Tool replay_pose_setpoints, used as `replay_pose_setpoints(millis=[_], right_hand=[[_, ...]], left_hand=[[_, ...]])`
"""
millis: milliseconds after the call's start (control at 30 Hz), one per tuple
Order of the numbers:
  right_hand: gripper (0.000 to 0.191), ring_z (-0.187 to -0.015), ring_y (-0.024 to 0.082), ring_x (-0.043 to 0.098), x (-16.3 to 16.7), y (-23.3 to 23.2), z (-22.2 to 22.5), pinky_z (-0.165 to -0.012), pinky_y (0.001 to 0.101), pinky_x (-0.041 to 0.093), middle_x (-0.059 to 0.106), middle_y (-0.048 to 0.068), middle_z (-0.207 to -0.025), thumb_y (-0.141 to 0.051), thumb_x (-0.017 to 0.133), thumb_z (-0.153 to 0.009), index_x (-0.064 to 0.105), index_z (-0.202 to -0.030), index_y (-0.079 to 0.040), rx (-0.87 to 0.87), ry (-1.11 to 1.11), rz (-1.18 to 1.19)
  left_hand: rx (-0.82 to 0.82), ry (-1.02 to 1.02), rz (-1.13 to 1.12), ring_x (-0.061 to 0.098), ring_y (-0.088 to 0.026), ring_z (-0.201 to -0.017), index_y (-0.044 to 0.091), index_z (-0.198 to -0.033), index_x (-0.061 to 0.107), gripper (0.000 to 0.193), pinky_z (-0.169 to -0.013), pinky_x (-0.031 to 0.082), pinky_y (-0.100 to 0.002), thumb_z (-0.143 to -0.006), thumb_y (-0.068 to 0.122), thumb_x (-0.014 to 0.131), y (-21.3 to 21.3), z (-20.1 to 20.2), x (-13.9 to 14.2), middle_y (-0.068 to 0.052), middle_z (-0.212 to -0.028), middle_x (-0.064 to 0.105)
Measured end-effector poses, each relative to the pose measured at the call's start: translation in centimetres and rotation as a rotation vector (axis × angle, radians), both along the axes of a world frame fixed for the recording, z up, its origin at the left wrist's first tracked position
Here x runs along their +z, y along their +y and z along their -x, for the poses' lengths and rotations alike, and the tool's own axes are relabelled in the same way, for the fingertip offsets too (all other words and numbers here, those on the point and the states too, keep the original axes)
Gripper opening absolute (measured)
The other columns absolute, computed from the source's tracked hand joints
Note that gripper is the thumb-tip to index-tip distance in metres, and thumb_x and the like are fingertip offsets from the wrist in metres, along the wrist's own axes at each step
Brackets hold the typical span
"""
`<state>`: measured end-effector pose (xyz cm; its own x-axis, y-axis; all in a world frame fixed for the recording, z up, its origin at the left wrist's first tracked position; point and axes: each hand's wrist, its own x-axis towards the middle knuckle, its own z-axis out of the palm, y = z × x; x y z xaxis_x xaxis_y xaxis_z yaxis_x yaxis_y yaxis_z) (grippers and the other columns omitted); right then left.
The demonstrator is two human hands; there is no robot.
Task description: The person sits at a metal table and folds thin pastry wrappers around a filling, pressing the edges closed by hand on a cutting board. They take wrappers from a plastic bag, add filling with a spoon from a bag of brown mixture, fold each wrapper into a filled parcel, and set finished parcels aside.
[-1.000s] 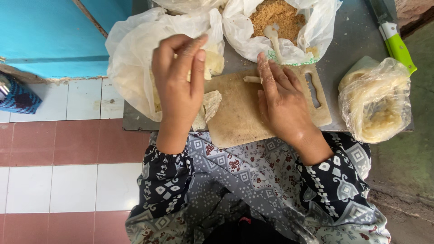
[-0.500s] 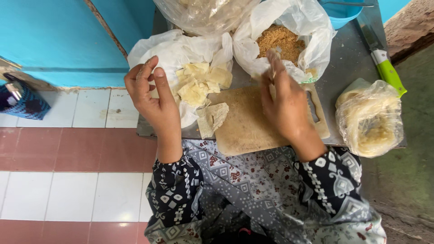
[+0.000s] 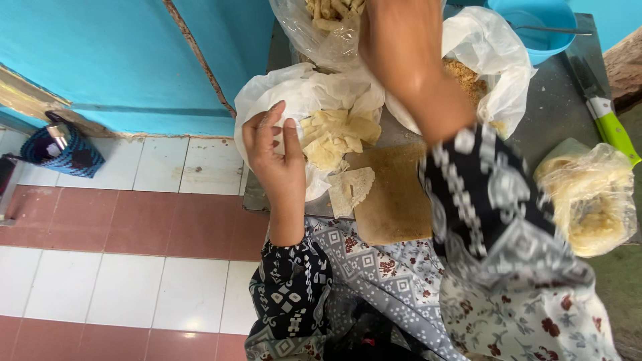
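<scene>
My left hand (image 3: 273,150) rests against the left rim of a white plastic bag (image 3: 267,93) holding pale yellow folded sheets (image 3: 338,134); its fingers are loosely apart and nothing sits in them. My right hand (image 3: 394,40) is raised and blurred at the top, over a clear bag of fried sticks (image 3: 328,17). Its fingers are hidden behind the wrist. A wooden board (image 3: 394,197) lies in front of me, with one thin pale sheet (image 3: 352,188) at its left edge.
A white bag of brown crumbs (image 3: 498,73) sits behind the board. At the right are a clear bag of yellowish food (image 3: 592,200), a green-handled knife (image 3: 612,127) and a blue bowl (image 3: 535,17). A blue woven pouch (image 3: 63,154) stands on the tiled floor by the blue wall.
My right hand has lifted off the board and swung up toward the clear bag at the top. My left hand has settled against the white bag's rim. The view has shifted.
</scene>
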<state>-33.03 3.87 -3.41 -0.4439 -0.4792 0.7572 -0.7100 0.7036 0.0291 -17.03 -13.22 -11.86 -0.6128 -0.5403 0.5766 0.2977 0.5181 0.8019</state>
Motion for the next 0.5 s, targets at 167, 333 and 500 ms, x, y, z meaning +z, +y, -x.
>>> replay_pose_setpoints(millis=[167,333,500], right_hand=[[0.058,-0.081,0.040,0.066,-4.3,-2.2,-8.6,-0.069,0.0484,0.052,0.067,0.018,-0.084,0.000,0.071,-0.078,0.054,-0.134,0.000,0.228,-0.443,-0.016],[0.051,-0.083,0.024,0.070,-5.1,-1.7,-7.7,-0.074,0.0359,0.057,0.068,0.011,-0.089,0.009,0.068,-0.089,0.051,-0.135,-0.005,0.216,-0.568,0.238],[0.052,-0.088,0.013,0.060,-4.3,2.0,-7.2,-0.075,0.0281,0.055,0.060,0.007,-0.104,0.016,0.064,-0.097,0.044,-0.141,-0.003,0.437,-0.925,0.737]], left_hand=[[-0.128,-0.217,0.076,0.068,-0.019,-0.089,0.011,-0.125,0.067,0.030,-0.079,0.055,-0.034,-0.095,0.007,0.070,0.5,0.3,-0.3,-0.005,-0.103,0.067],[-0.113,-0.196,0.354,0.065,-0.036,-0.101,0.008,-0.114,0.067,0.030,-0.087,0.051,-0.046,-0.085,0.004,0.074,0.7,-0.1,-0.6,-0.012,-0.108,0.067],[-0.054,-0.268,0.370,0.064,-0.036,-0.104,0.009,-0.113,0.072,0.032,-0.091,0.051,-0.046,-0.084,-0.004,0.064,0.6,-0.2,-0.3,-0.012,-0.110,0.067]])
